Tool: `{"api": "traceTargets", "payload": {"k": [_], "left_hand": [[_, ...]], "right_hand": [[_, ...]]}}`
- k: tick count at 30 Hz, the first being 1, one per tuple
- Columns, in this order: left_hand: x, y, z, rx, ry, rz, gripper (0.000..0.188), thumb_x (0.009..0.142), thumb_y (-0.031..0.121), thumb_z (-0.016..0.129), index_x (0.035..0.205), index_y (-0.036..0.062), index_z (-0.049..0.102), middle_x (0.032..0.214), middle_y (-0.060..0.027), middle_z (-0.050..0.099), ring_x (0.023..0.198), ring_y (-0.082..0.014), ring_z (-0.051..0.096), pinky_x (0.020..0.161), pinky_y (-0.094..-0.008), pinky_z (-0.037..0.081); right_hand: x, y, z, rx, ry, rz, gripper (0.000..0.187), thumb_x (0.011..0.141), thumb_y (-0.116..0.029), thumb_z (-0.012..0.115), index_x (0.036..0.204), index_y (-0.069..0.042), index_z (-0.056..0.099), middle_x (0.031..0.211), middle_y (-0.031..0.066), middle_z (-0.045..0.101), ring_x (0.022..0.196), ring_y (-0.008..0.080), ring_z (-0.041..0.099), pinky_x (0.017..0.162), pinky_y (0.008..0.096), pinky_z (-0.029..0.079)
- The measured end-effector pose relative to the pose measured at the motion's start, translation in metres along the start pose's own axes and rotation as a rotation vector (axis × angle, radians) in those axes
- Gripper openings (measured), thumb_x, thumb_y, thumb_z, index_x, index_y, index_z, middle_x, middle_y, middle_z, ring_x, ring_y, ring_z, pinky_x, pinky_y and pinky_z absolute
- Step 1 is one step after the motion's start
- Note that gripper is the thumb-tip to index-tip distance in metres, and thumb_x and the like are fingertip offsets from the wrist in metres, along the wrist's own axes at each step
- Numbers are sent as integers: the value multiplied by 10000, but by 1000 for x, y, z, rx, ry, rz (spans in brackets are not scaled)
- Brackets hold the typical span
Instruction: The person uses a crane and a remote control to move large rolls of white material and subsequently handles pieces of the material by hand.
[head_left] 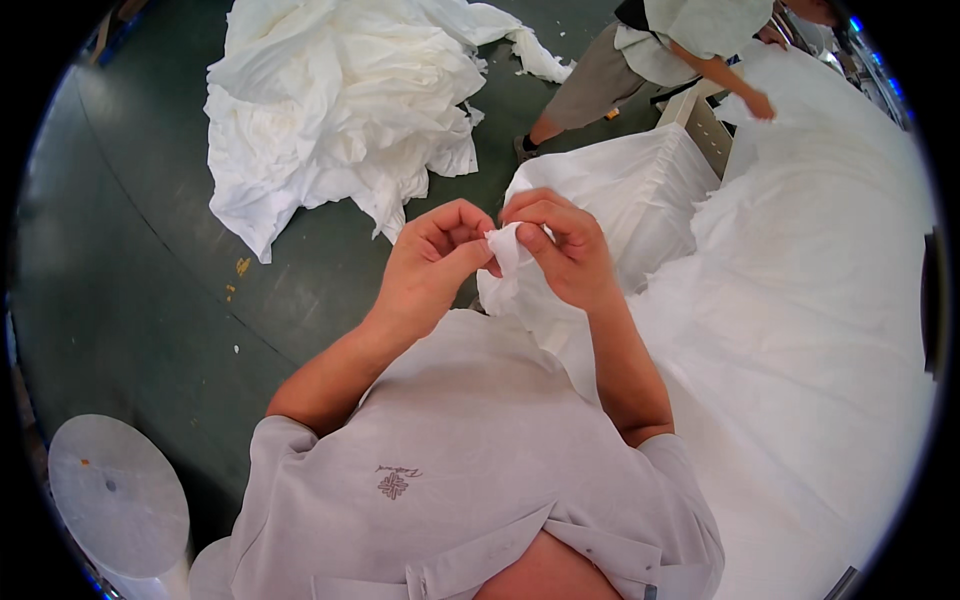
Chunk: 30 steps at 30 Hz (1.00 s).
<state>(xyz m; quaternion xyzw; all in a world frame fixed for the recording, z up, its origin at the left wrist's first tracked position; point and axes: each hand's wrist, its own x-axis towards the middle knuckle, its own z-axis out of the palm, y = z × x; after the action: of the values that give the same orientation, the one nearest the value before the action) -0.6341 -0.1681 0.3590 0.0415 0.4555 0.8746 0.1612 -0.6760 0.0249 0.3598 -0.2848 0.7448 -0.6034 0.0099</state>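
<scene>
In front of my chest, both hands pinch the same piece of thin white fabric (508, 250). My left hand (428, 262) is closed at its left edge, thumb against curled fingers. My right hand (568, 250) grips it from the other side, with the thumb bent over the cloth. The fingertips of the two hands are nearly touching. Below them the white cloth (620, 190) hangs down and joins the wide sheet of white fabric (790, 290) spread on my right.
A big crumpled heap of white fabric (335, 110) lies on the dark green floor (150, 260) ahead to the left. A large white roll (115, 500) stands near left. At the far right a person (680, 50) reaches over the sheet, beside a beige metal frame (705, 135).
</scene>
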Motion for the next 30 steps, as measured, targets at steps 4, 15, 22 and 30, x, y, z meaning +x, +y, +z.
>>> {"api": "traceTargets", "payload": {"k": [4,15,22,30], "left_hand": [[5,-13,10,-55,155,60,86,913,18,568,984,-19,599,904,-67,668,821,-125,644,775,-283,533],[7,-33,21,-186,340,20,80,923,24,592,956,-47,609,887,-90,684,827,-139,677,844,-289,573],[8,-37,18,-205,279,5,77,946,31,571,984,-26,607,952,-101,676,900,-164,685,895,-348,573],[3,-33,9,-109,291,6,100,932,34,588,1009,-21,620,958,-72,671,855,-115,659,839,-281,563]], "right_hand": [[-5,-19,21,-424,225,-38,155,958,-146,625,1024,-8,647,944,62,662,848,118,626,756,249,481],[-27,-22,31,26,267,391,192,957,-73,600,1142,-25,616,936,45,692,835,89,629,763,232,487],[-29,-18,29,59,351,393,84,969,-52,561,1038,-12,590,889,33,684,830,70,624,739,219,482],[-26,-20,42,237,352,338,170,909,24,604,1074,-1,573,905,50,684,869,79,636,765,219,497]]}}
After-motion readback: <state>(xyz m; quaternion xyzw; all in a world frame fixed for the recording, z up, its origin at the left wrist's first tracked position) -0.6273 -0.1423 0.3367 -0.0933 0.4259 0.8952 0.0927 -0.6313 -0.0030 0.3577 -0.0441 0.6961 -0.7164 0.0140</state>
